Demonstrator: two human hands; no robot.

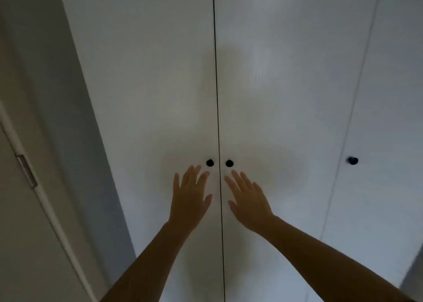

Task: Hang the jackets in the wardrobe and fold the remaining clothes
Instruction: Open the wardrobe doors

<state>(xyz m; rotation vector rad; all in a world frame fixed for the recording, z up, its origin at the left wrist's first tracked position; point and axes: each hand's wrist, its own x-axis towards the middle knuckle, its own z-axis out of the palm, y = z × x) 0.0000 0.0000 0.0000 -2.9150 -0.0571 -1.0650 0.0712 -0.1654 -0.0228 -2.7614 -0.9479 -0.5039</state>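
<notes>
A white wardrobe fills the view, its two middle doors closed, the left door [146, 91] and the right door [286, 91] meeting at a thin dark seam. A small black knob [210, 163] sits on the left door and another black knob [229, 163] on the right door, either side of the seam. My left hand [190, 195] is raised with straight, spread fingers just below the left knob. My right hand [248, 198] is likewise spread just below the right knob. Neither hand holds anything. No clothes are in view.
A third wardrobe door [389, 118] with its own black knob [352, 160] stands at the right. On the left is a grey wall strip [68, 118] and a room door frame with a metal hinge [27, 170].
</notes>
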